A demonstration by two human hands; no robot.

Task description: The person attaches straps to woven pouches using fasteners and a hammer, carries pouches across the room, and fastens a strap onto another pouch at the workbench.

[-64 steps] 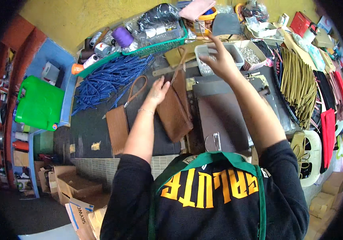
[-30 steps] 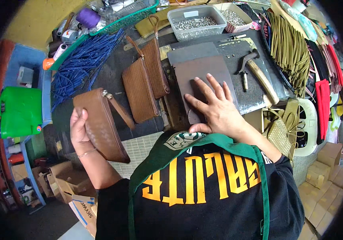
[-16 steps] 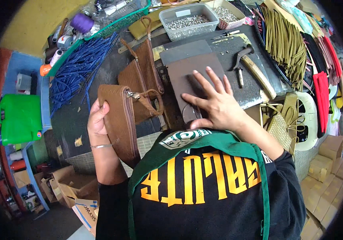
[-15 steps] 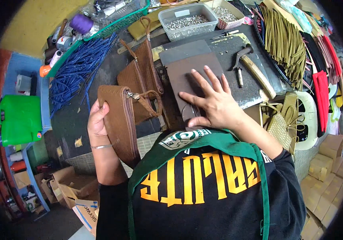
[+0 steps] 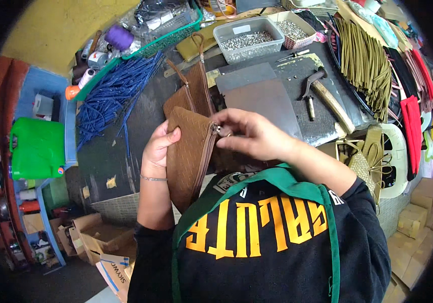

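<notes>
My left hand [image 5: 160, 145] grips a brown woven-textured zip pouch [image 5: 188, 146] by its left side, thumb on the front face. The pouch stands upright near my apron, its zipper running down the right edge. At the top of that zipper, my right hand [image 5: 252, 132] has its fingers curled and pinched at a small metal clasp [image 5: 216, 128]. The fingers partly cover the clasp, and the wrist strap is hidden. Behind lie more brown pouches [image 5: 204, 98] with looped straps. Right of them, a flat dark brown board [image 5: 264, 98] lies on the table.
A hammer [image 5: 327, 101] and a small punch [image 5: 311, 107] lie right of the board. Tubs of metal fittings [image 5: 247, 50] stand at the back. Blue strips [image 5: 108, 96] are heaped left, olive strips [image 5: 365, 60] right. A white chair [image 5: 395, 161] holds woven pieces.
My right hand has left the board and come to the pouch's zipper top, closing at the clasp. The pouch, in my left hand, has shifted right and turned slightly.
</notes>
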